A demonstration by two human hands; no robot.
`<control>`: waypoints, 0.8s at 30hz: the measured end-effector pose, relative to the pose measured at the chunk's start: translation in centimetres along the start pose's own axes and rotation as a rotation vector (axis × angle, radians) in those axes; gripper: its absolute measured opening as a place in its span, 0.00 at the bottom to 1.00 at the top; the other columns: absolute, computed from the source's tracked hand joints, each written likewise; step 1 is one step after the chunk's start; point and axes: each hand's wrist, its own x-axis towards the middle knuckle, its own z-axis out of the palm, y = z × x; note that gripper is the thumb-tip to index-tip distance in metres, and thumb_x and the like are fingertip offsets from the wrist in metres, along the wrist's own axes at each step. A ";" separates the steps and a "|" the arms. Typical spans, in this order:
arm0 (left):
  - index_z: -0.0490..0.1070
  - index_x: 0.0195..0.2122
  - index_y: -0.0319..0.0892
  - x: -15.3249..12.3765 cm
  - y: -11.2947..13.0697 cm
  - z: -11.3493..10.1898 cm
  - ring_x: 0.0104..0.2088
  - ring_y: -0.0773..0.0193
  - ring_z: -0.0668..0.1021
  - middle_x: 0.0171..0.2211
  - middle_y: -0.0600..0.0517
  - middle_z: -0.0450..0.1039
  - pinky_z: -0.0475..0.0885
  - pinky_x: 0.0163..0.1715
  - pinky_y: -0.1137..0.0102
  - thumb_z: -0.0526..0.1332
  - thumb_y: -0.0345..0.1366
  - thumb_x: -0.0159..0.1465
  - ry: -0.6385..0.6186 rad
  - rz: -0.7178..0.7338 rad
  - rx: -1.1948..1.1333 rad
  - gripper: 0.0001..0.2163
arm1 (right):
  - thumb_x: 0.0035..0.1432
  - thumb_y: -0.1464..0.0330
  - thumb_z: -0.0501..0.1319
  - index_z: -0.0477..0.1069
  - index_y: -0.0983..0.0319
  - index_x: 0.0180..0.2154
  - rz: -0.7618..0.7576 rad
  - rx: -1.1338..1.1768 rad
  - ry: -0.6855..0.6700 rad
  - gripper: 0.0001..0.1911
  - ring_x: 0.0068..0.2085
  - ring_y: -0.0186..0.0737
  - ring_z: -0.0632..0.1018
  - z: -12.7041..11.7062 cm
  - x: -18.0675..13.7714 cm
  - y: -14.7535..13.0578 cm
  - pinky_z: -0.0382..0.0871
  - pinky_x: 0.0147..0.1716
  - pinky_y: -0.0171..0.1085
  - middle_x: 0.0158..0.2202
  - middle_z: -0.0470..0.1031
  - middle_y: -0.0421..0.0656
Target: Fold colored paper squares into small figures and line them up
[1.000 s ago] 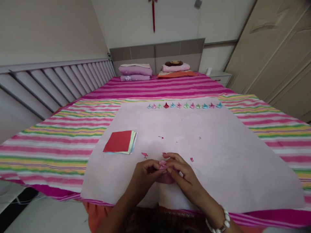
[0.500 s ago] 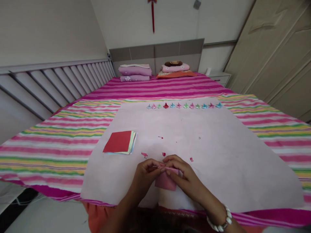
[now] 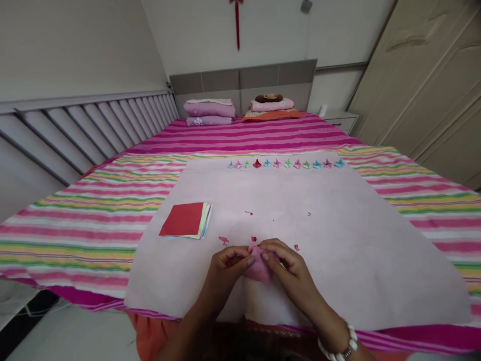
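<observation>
Both my hands meet over the near part of a pale pink sheet (image 3: 338, 240) spread on the bed. My left hand (image 3: 227, 268) and my right hand (image 3: 287, 268) pinch a small pink paper piece (image 3: 257, 265) between their fingertips. Its lower part hangs between my thumbs. A stack of coloured paper squares (image 3: 185, 220), red on top, lies to the left of my hands. Tiny pink scraps (image 3: 223, 240) lie just beyond my fingers. A row of several small folded paper shapes (image 3: 285, 163) sits along the sheet's far edge.
The bed carries a striped pink, green and yellow cover (image 3: 93, 210). Folded bedding (image 3: 209, 111) and a pillow pile (image 3: 270, 108) lie at the headboard. A slatted rail (image 3: 93, 130) runs along the left. A cupboard door (image 3: 432, 85) stands at the right.
The pink paper has been gathered from a flatter square into a more bunched shape between my fingertips. My hands stayed in the same place.
</observation>
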 end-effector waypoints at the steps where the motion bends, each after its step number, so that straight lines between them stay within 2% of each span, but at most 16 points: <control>1: 0.76 0.24 0.40 0.0 0.1 0.0 0.33 0.65 0.77 0.27 0.53 0.78 0.71 0.36 0.71 0.70 0.34 0.50 -0.002 0.007 0.008 0.04 | 0.62 0.70 0.57 0.75 0.56 0.41 -0.011 -0.010 -0.002 0.09 0.44 0.40 0.74 0.1 0.0 0.0 0.67 0.44 0.39 0.41 0.74 0.44; 7: 0.76 0.25 0.40 0.1 0.3 0.2 0.32 0.65 0.77 0.28 0.53 0.78 0.71 0.36 0.72 0.69 0.34 0.51 0.006 0.013 0.039 0.04 | 0.64 0.69 0.54 0.75 0.57 0.42 -0.030 -0.077 -0.044 0.11 0.46 0.41 0.73 0.2 0.0 -0.4 0.66 0.45 0.39 0.43 0.72 0.45; 14: 0.77 0.25 0.39 0.1 0.1 0.5 0.33 0.65 0.78 0.30 0.51 0.79 0.71 0.36 0.73 0.69 0.34 0.51 -0.026 0.006 0.029 0.04 | 0.64 0.69 0.54 0.74 0.59 0.36 -0.013 -0.087 -0.069 0.10 0.45 0.40 0.73 0.4 0.0 -0.2 0.66 0.45 0.38 0.43 0.70 0.45; 18: 0.77 0.28 0.40 0.1 -0.4 0.4 0.30 0.67 0.77 0.28 0.52 0.79 0.71 0.32 0.74 0.69 0.34 0.51 -0.034 -0.011 0.004 0.05 | 0.62 0.67 0.56 0.76 0.59 0.35 0.018 -0.029 -0.025 0.09 0.43 0.41 0.73 0.3 0.0 0.0 0.67 0.43 0.39 0.40 0.71 0.45; 22: 0.76 0.26 0.40 -0.1 -0.3 0.4 0.29 0.68 0.76 0.26 0.53 0.78 0.70 0.30 0.75 0.69 0.32 0.51 0.012 0.067 0.073 0.03 | 0.57 0.66 0.62 0.76 0.58 0.34 0.079 0.091 0.037 0.05 0.39 0.41 0.75 0.4 -0.1 -0.1 0.68 0.41 0.39 0.36 0.74 0.43; 24: 0.75 0.26 0.40 -0.2 -0.2 0.4 0.27 0.69 0.75 0.24 0.54 0.76 0.69 0.29 0.76 0.68 0.32 0.52 0.024 0.107 0.143 0.03 | 0.54 0.65 0.65 0.75 0.58 0.38 0.156 0.154 0.074 0.08 0.35 0.39 0.75 0.3 0.0 -0.2 0.69 0.37 0.38 0.33 0.75 0.41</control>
